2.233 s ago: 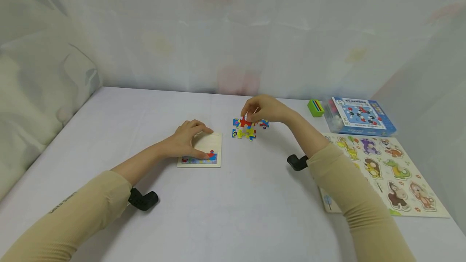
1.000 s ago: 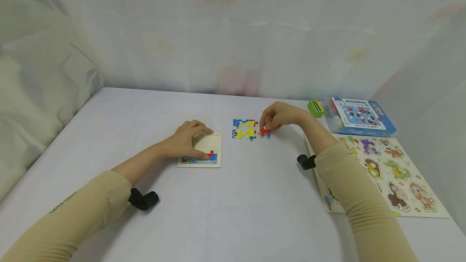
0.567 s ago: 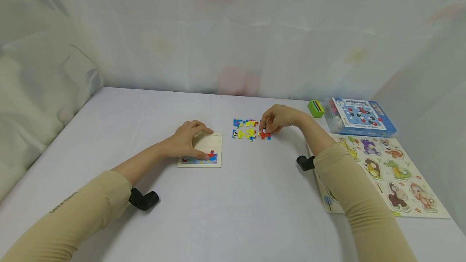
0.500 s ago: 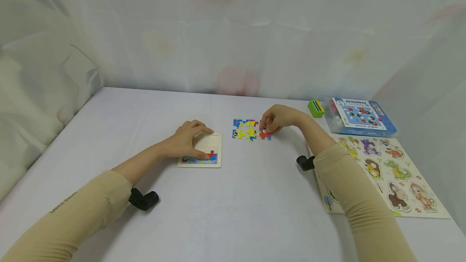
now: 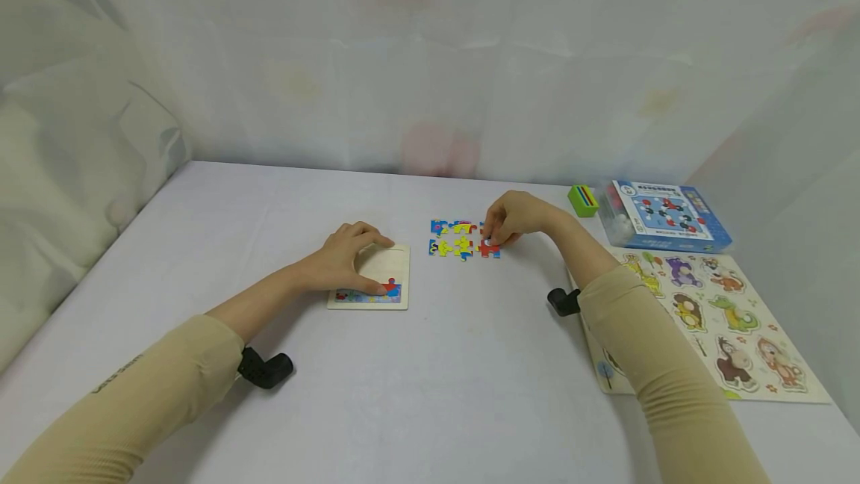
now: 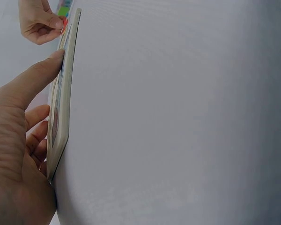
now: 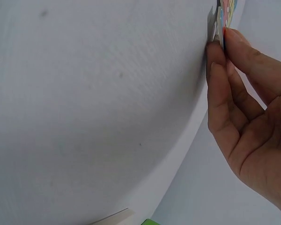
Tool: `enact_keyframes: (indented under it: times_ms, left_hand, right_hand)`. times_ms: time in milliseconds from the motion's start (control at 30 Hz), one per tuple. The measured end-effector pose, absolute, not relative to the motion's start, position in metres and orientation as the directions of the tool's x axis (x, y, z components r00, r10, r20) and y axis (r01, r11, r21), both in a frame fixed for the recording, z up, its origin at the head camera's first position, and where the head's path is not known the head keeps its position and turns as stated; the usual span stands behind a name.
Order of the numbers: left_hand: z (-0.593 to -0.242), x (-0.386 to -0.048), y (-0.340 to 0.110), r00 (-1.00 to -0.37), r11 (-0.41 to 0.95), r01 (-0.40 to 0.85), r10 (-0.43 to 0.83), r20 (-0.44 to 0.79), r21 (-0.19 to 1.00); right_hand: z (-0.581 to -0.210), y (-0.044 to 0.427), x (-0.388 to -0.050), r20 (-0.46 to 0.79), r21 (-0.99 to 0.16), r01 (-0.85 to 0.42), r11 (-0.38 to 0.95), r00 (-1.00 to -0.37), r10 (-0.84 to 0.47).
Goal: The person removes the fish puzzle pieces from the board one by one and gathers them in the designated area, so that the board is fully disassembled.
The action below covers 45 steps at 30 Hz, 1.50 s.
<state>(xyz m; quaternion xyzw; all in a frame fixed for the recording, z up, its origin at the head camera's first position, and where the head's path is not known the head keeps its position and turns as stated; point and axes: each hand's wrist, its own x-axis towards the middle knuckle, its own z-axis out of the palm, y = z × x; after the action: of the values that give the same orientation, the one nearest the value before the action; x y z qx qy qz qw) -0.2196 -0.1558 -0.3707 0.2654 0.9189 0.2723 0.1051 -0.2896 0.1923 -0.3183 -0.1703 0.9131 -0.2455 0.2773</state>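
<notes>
My left hand (image 5: pixel 339 260) rests across a small wooden tray (image 5: pixel 402 264), its thumb on a red and blue area near the tray's front edge and its forefinger by the back right corner. In the left wrist view, the thumb of the left hand (image 6: pixel 25 89) lies on the tray (image 6: pixel 64 117), other fingers loosely curled beside it. To the right, my right hand (image 5: pixel 513 216) pinches a red puzzle piece (image 5: pixel 490 251) low at the table. The right wrist view has the right hand (image 7: pixel 248 103) with thumb and forefinger on a thin piece (image 7: pixel 220 26). Several yellow and blue pieces (image 5: pixel 462 246) lie left of it.
At the right lies a large animal puzzle board (image 5: pixel 712 342), partly under my right sleeve. Behind it stand a blue box (image 5: pixel 672 211) and a green striped block (image 5: pixel 582 201). Black devices (image 5: pixel 267 370) are at both wrists. A white cloth rises behind the table.
From above the yellow and blue pieces, my right hand has moved right and lowered with the red piece. Since then it has shifted only slightly. The left hand and tray have stayed still.
</notes>
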Motion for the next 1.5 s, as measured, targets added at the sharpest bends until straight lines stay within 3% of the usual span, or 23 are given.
enact_keyframes:
  times_ms: [500,1000,1500]
  left_hand:
    - [-0.370,-0.219,-0.156,-0.838,0.713,0.423,0.543,-0.059,0.560]
    - [-0.370,-0.220,-0.163,-0.830,0.700,0.398,0.551,-0.093,0.593]
    - [-0.358,-0.214,-0.186,-0.838,0.705,0.390,0.538,-0.090,0.592]
  right_hand:
    - [-0.315,0.192,-0.289,-0.410,-0.518,-0.179,0.837,-0.806,-0.426]
    - [-0.302,0.168,-0.274,-0.273,-0.552,-0.250,0.795,-0.847,-0.456]
    - [-0.303,0.109,-0.246,-0.118,-0.600,-0.441,0.668,-0.777,-0.619]
